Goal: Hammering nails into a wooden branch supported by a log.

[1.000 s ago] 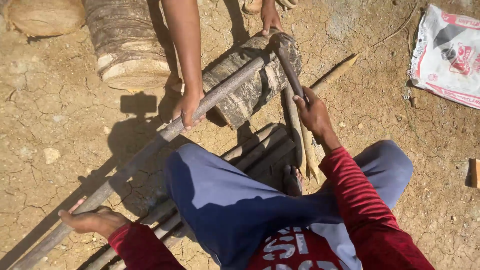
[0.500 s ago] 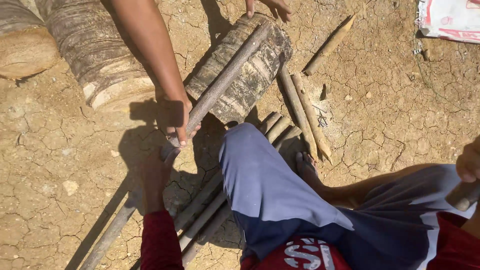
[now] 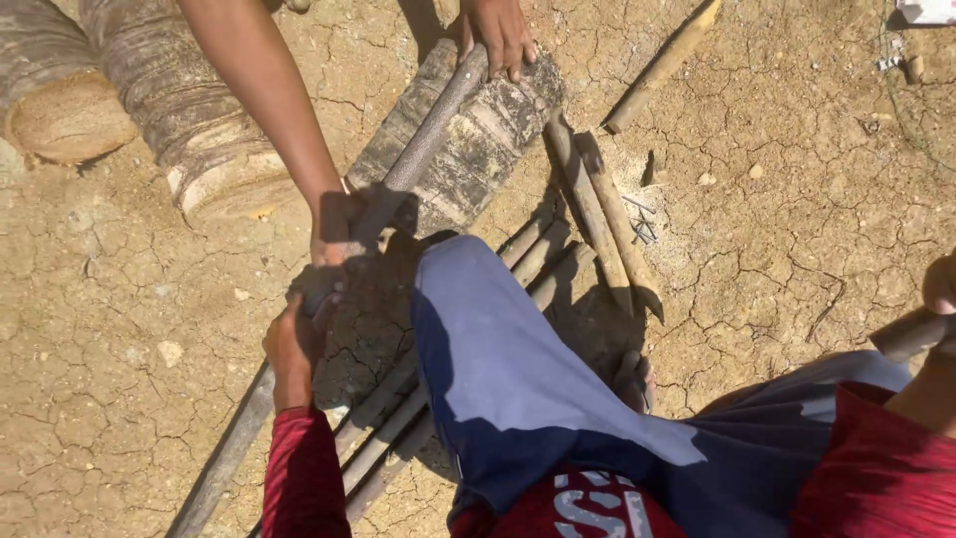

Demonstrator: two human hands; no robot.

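We are gripping the long grey wooden pole [image 3: 398, 199] with our left hand [image 3: 294, 344] — fingers clamped around it. At three o'clock our right hand [image 3: 938, 289] is holding a short brown stick [image 3: 911, 334] — fingers mostly hidden, we cannot tell.

Outdoor rural work yard, open-air wood-cutting spot; no built floor, walls or furniture in view. Ground [image 3: 797, 229]: bare, dry, cracked earth w/ small stones, lit by hard sun, sharp shadows. Sawn log sections [image 3: 189, 130], bark on, lying at upper left; another short log [image 3: 468, 149] used as a chopping/rest block at centre. Long pole [image 3: 418, 159] laid across that block. Bundle of thin poles [image 3: 538, 249] on the ground beside it, plus loose sticks [image 3: 607, 209] and one further stick [image 3: 662, 65] at top. Pale wood chips/sawdust [image 3: 637, 214] scattered near the block. Work done squatting on the earth, bare feet, by hand.
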